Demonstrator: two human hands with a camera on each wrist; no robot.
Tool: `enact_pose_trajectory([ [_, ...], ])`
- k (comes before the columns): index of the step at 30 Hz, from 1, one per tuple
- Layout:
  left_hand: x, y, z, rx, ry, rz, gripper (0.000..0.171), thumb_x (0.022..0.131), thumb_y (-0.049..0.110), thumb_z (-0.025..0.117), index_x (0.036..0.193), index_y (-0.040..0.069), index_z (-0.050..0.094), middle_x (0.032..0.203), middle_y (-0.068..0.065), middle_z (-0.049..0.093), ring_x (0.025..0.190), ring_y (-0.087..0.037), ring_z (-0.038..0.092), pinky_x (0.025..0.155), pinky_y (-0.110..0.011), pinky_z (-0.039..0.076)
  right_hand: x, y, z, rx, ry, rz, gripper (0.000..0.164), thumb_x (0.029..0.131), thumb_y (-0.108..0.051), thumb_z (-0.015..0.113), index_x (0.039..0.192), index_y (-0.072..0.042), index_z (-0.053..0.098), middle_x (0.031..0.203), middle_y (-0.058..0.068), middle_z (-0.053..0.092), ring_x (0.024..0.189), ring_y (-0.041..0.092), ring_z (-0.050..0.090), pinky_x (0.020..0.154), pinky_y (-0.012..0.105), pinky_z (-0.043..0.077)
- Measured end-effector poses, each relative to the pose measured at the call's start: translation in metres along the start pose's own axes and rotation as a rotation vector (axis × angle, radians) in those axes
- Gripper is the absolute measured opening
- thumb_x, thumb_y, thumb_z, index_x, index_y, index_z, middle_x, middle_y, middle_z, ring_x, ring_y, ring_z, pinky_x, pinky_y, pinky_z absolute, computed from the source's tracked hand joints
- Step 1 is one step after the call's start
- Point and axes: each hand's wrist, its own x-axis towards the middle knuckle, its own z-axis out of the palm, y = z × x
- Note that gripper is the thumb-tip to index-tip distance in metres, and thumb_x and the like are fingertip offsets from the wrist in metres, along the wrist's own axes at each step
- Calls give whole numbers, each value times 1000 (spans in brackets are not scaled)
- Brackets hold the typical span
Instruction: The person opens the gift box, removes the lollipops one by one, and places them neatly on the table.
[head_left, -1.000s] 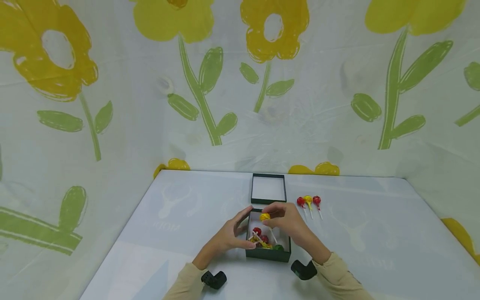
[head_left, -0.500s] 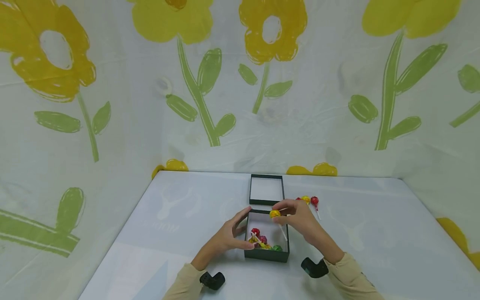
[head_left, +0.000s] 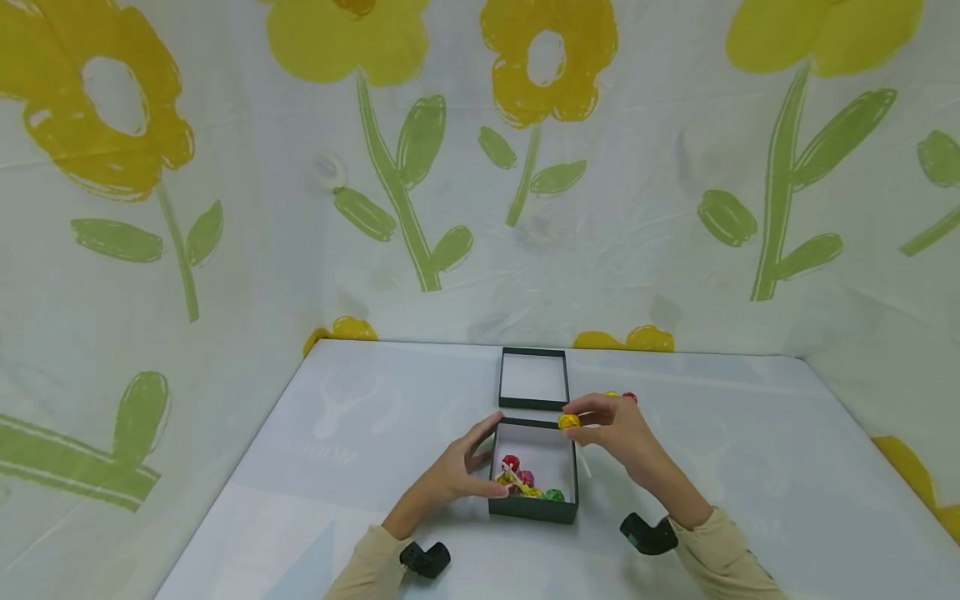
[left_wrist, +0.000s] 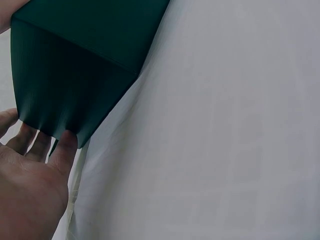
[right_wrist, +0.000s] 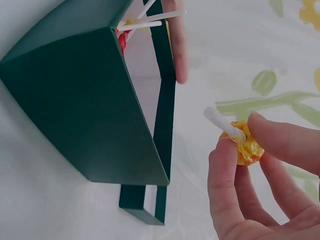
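Fingers of the right hand pinch a lollipop at one o'clock of the box; left hand grips nine; lid off at twelve, candies inside, strays outside at two.

The right-of-centre lollipop is yellow with a white stick, the lower-centre box dark green, its lollipops red, yellow and green, and the upper frame's white backdrop patterned with yellow flowers on green stems.
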Motion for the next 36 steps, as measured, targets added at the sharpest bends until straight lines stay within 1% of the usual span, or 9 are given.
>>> enact_pose_trajectory([
  [5,0,0,0,10,-2,3,103,75,22,82,152,12,15,158,-7,9,143,-19,11,111,-39,28,0,3,-8,9,-1,-16,27,78,-8,76,104,-2,69,99,9,67,89,23,62,73,30,55],
  [9,0,1,-1,9,2,2,103,75,22,82,152,12,15,158,-6,10,143,-19,11,111,-39,29,0,2,-13,0,-1,-9,28,80,-9,75,107,-3,68,99,8,67,91,24,61,76,32,54],
  [13,0,2,0,8,8,-14,103,75,23,82,152,14,15,158,-3,11,143,-19,12,111,-37,29,-1,3,-19,-6,-4,-4,30,81,-11,74,109,-3,67,101,9,67,92,24,61,79,32,53],
  [17,-1,2,0,3,11,-22,103,75,23,82,153,14,15,158,-1,11,143,-21,13,110,-36,30,-1,3,-25,8,-1,-3,31,82,-12,73,110,-2,66,102,11,67,88,25,62,77,31,54],
  [21,0,2,0,0,10,-22,104,75,24,82,153,14,14,158,-1,12,143,-20,13,110,-36,30,-2,4,-33,18,7,-8,33,83,-13,73,112,0,65,103,12,67,89,26,62,76,30,54],
  [27,0,-1,0,-2,11,-28,104,74,24,82,153,15,14,158,0,13,143,-18,14,110,-35,30,-2,7,-43,40,-6,-17,36,84,-17,73,114,0,64,106,14,66,89,23,62,77,33,55],
  [31,0,-1,0,-11,11,-28,104,74,23,82,153,14,15,158,-3,12,143,-18,14,110,-35,31,-2,10,-49,33,2,-23,39,84,-17,73,117,2,62,108,14,65,89,20,63,77,30,54],
  [36,0,0,0,-12,15,-37,104,74,22,82,153,15,15,158,-1,12,143,-18,14,110,-34,31,1,14,-57,14,30,0,41,84,-20,73,118,1,62,111,13,64,91,18,61,79,28,53],
])
